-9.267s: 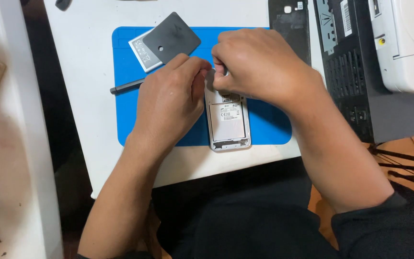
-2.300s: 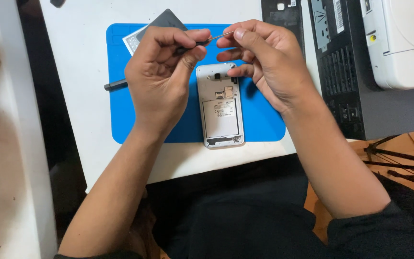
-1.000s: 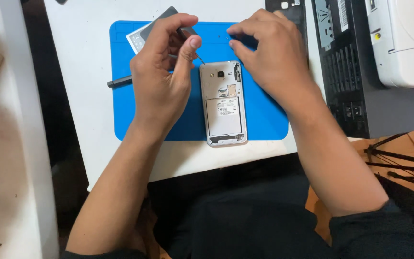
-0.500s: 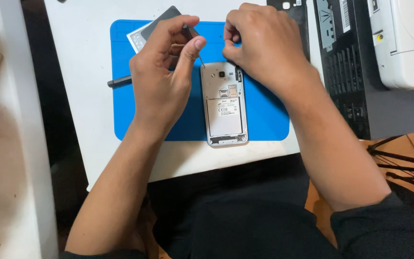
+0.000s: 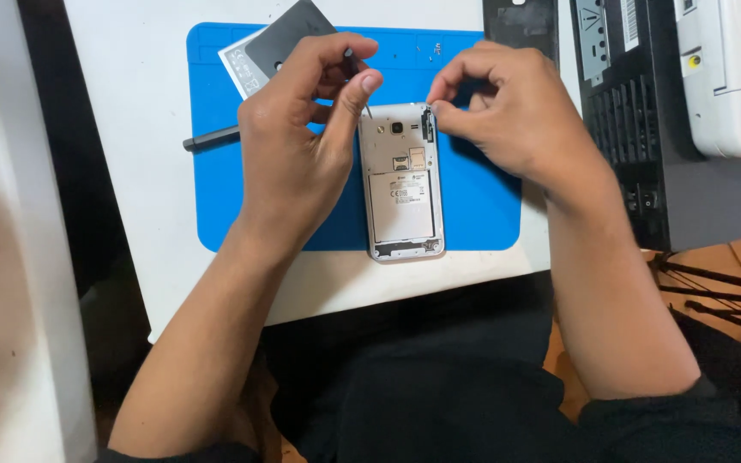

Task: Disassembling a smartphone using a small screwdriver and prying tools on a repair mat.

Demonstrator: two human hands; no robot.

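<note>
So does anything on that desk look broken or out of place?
The phone on the blue mat lies with its back cover off, insides bare. Tiny loose bits, likely screws, are scattered near the mat's top edge. Nothing looks spilled or cracked.

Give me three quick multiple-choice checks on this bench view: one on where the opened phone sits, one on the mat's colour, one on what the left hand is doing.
1. Where does the opened phone lie?
A. on the mat, near its front edge
B. on the black case at right
C. in the person's lap

2. What colour is the mat?
A. green
B. blue
C. grey

3. What is the state of the left hand?
A. flat and empty on the table
B. pinching a thin tool by the phone's top
C. holding the phone in the air

Answers: 1 A, the phone rests flat on the mat; 2 B, the mat is plainly blue; 3 B, the fingers close on a slim shaft aimed at the phone's upper corner.
</note>
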